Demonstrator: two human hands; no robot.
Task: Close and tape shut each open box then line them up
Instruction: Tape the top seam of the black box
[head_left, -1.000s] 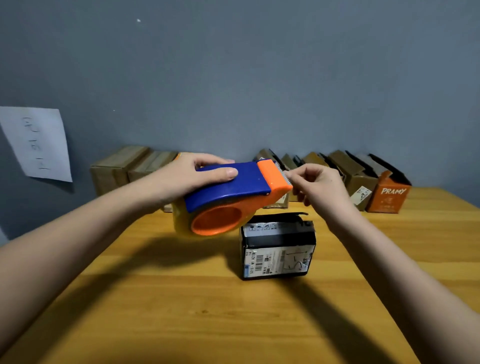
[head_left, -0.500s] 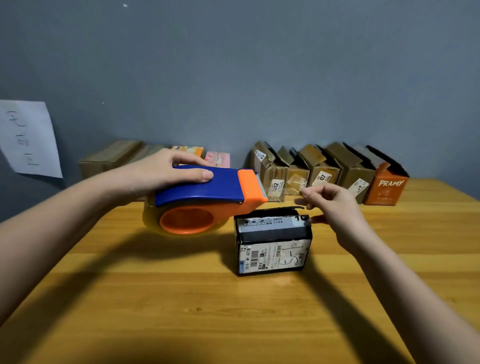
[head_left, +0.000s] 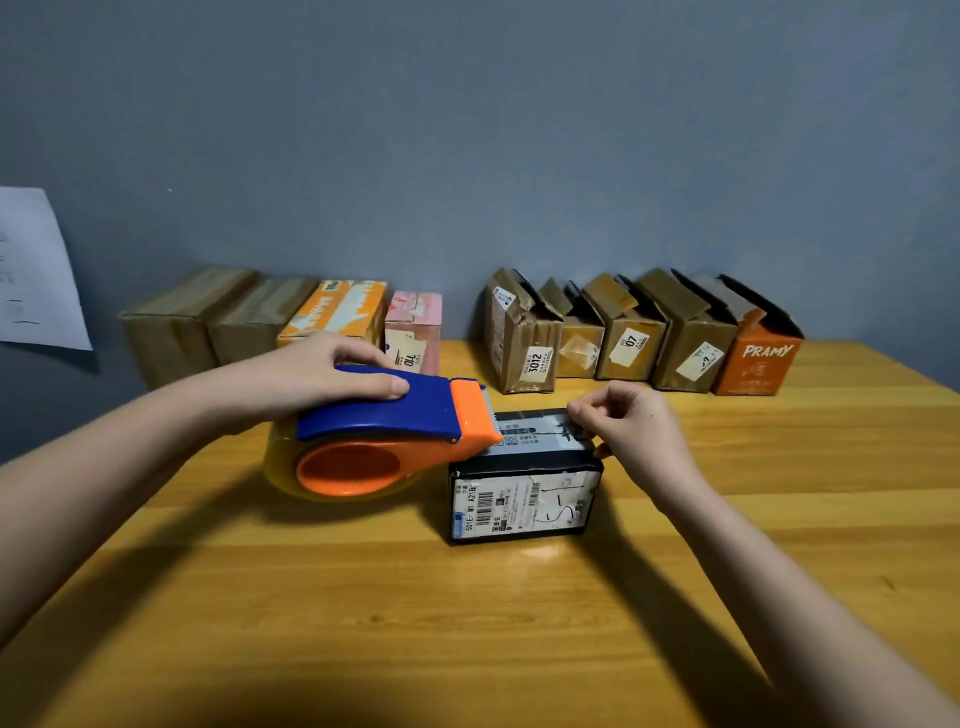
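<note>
Comparing with the two earlier views, the dispenser (head_left: 379, 431) has been lowered from above the black box (head_left: 524, 488) until its orange nose meets the left part of the box top. The left hand (head_left: 317, 374) is wrapped over the blue housing, thumb along the near edge; that grip is clamped on the dispenser. The right hand (head_left: 631, 431) has been brought from the cutter teeth down to the far right corner of the box top, fingers curled and pinched together. A strip of clear tape (head_left: 535, 431) is seen stretched across the lid between nose and fingers; the pinch appears to be on the tape's free end, though the contact itself is hidden by the knuckles.

The box lid, which stood slightly raised a moment ago, is now lying flat. The box stands near the middle of the worktop (head_left: 467, 623), its labelled side facing near.

Judgement: closing is done for this box and taping is under way; the strip is laid but not yet pressed down or cut.

At the far edge, four boxes to the left (head_left: 291, 317) are seen shut and set side by side. Five boxes to the right (head_left: 639, 332) are seen with flaps up, so most of the work is judged to remain.
</note>
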